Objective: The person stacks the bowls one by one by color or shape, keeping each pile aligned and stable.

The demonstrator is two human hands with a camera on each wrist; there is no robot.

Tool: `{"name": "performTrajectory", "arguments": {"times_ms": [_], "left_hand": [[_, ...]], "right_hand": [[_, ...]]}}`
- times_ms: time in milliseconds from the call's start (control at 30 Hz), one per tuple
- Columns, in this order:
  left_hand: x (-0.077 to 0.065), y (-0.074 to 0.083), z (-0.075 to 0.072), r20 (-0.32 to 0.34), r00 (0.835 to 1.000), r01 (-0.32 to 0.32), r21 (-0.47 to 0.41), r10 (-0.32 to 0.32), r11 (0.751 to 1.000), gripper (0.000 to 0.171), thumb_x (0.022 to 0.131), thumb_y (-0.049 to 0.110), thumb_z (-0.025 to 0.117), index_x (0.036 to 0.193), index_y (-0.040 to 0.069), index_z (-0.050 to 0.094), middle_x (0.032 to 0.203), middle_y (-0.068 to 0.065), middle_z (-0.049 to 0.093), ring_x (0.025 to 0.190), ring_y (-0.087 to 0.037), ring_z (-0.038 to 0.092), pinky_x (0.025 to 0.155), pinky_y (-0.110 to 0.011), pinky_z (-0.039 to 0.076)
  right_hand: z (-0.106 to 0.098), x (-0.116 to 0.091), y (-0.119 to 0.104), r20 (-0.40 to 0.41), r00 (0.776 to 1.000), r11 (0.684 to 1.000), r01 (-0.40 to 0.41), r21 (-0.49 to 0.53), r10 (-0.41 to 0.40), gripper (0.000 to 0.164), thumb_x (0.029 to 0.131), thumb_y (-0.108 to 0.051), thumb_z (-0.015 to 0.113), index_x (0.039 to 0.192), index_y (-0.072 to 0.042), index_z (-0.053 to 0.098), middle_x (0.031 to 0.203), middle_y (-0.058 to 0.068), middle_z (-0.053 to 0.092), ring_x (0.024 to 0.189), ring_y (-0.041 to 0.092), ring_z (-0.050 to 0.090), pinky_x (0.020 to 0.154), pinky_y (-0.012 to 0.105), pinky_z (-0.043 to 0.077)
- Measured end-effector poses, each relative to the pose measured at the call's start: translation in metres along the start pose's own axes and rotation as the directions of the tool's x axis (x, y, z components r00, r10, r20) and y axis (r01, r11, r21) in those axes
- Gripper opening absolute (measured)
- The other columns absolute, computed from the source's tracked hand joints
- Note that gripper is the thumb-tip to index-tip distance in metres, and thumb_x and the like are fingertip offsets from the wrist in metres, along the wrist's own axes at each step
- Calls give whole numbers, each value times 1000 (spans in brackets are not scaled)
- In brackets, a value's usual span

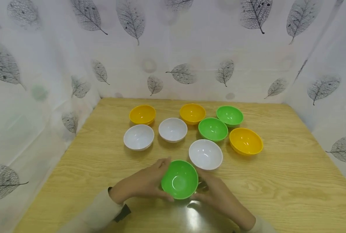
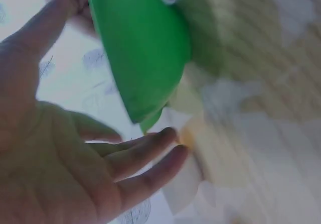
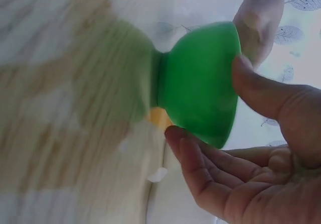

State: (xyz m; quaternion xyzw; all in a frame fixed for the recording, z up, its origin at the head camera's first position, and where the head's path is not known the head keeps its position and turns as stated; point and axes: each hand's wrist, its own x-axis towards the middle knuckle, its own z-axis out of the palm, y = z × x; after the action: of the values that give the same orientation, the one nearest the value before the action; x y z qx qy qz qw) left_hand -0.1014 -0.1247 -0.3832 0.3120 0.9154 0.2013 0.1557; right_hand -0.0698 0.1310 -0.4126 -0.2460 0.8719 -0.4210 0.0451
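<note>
A green bowl (image 1: 179, 179) is held between both hands just above the near part of the wooden table (image 1: 292, 181). My left hand (image 1: 143, 183) cups its left side, thumb and fingers spread round the wall. My right hand (image 1: 216, 191) grips its right side. In the left wrist view the green bowl (image 2: 140, 48) sits between the thumb and the loosely stretched fingers (image 2: 145, 153). In the right wrist view the thumb (image 3: 253, 86) presses on the green bowl (image 3: 198, 103) near its rim, with the fingers (image 3: 195, 158) underneath.
Several other bowls stand upright behind: white ones (image 1: 205, 154) (image 1: 173, 129) (image 1: 139, 137), yellow ones (image 1: 142, 114) (image 1: 192, 113) (image 1: 246, 141), and two green ones (image 1: 213, 129) (image 1: 229, 116). Leaf-print curtains (image 1: 44, 97) close off three sides of the table.
</note>
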Motion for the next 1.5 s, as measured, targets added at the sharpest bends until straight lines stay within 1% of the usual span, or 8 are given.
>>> {"name": "performTrajectory", "arguments": {"times_ms": [200,367,533,733,1000,1167,1267,1500], "left_hand": [[-1,-5,-30,-175,985,-20,-118,-1,993,81,87,60,50,146,9,29,145,-5,34,127,-18,36,102,-37,33],[13,-6,-49,-412,905,-218,-228,108,949,31,94,31,54,114,8,64,111,0,64,102,-11,56,88,-33,46],[29,3,-76,-530,848,-298,-510,-22,807,21,95,18,53,95,2,65,95,-5,66,90,-14,59,84,-33,49],[69,9,-102,-550,801,-315,-724,-238,613,26,97,17,48,110,-3,59,107,-13,62,99,-19,57,91,-31,45],[113,24,-105,-333,851,-136,-887,-406,442,56,98,25,47,145,2,26,134,-12,46,118,-18,46,98,-27,38],[129,27,-98,-210,882,-6,-900,-421,436,50,98,27,41,140,2,33,141,-10,38,126,-19,37,102,-29,33],[134,24,-92,-188,894,9,-899,-406,438,48,100,29,36,138,0,36,142,-13,36,129,-23,33,104,-32,30],[144,22,-83,-112,918,33,-935,-380,353,56,103,35,27,146,-2,21,148,-16,27,134,-25,24,108,-34,22]], "right_hand": [[-18,-10,-9,21,997,995,-73,-71,74,66,77,-33,73,134,-10,48,95,-2,65,80,10,61,69,27,52],[-44,-11,-13,-79,996,997,-33,-69,28,27,87,-22,64,111,-10,64,90,-7,66,76,3,59,65,24,52],[-74,-1,-10,-289,957,995,43,88,-16,16,93,-7,53,103,-2,65,98,2,67,86,10,61,73,25,52],[-102,7,-2,-411,905,933,45,356,114,38,100,-19,43,121,11,53,117,11,59,109,19,53,88,25,45],[-120,8,7,-353,897,739,45,673,266,58,101,-29,40,141,10,27,140,9,38,129,22,33,99,25,34],[-123,15,9,-308,895,638,35,769,322,62,100,-31,42,144,7,20,142,9,33,132,22,27,104,29,28],[-124,21,11,-279,898,617,12,787,339,64,100,-33,41,146,5,17,147,9,26,135,22,19,107,32,21],[-127,29,16,-235,907,618,-34,785,349,65,102,-36,33,149,0,7,155,7,3,139,17,1,111,36,6]]}}
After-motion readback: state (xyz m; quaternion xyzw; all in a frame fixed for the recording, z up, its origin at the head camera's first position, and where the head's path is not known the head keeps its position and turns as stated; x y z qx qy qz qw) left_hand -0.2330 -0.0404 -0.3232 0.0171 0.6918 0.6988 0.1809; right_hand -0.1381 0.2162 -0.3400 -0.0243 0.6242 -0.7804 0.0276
